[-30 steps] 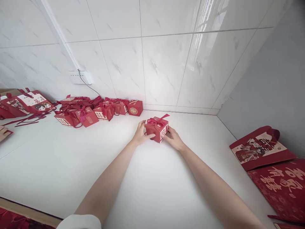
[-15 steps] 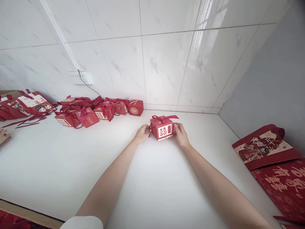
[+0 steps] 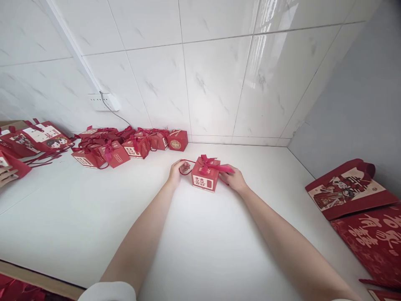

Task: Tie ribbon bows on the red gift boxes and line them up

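Observation:
A small red gift box (image 3: 203,182) with a white panel of red characters stands on the white table between my hands. On its lid is a tied red ribbon bow (image 3: 206,164), one tail reaching right across my fingers. My left hand (image 3: 179,171) is closed on the red cord (image 3: 189,160) looping out from the box's left side, apart from the box itself. Close against the right side is my right hand (image 3: 234,178), its fingers curled on the cord there; the ribbon tail partly hides the fingertips.
Several similar red boxes (image 3: 114,154) with bows are grouped by the tiled wall, under a power socket (image 3: 103,102). Red gift bags (image 3: 46,136) lie at the far left, where another person's hand (image 3: 6,175) holds a red item. More red bags (image 3: 347,188) lie along the right edge.
The box has turned and shifted slightly left and nearer. My left hand has drawn its cord out leftward. At the left edge, the other person's hand now has a red item.

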{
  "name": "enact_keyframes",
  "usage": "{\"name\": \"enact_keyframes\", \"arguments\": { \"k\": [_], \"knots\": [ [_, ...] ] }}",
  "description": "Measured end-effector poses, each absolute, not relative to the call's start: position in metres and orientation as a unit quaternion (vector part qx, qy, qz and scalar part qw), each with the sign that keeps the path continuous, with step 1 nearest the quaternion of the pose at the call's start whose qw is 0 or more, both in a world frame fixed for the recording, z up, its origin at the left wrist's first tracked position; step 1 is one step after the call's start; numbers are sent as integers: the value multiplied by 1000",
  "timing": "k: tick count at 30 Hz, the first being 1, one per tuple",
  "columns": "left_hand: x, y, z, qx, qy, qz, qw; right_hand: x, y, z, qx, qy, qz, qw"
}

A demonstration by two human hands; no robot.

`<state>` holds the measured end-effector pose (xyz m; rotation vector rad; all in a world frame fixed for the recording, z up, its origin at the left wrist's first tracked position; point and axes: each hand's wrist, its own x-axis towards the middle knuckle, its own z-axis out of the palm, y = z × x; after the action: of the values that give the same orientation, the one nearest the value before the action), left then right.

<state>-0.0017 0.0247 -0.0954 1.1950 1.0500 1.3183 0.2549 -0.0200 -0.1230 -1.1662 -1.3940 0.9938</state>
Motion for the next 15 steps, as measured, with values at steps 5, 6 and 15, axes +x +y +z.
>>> {"name": "enact_keyframes", "arguments": {
  "k": [5, 6, 15],
  "knots": [
    [-21, 31, -89, 391, 400, 612, 559, 267, -19, -119, -480, -514, 449, 551],
    [-24, 32, -89, 374, 396, 624, 560, 272, -19, -117, -470, -505, 464, 556],
    [-23, 37, -91, 309, 432, 687, 495, 293, -10, -118, -414, -386, 498, 657]
  ]
}}
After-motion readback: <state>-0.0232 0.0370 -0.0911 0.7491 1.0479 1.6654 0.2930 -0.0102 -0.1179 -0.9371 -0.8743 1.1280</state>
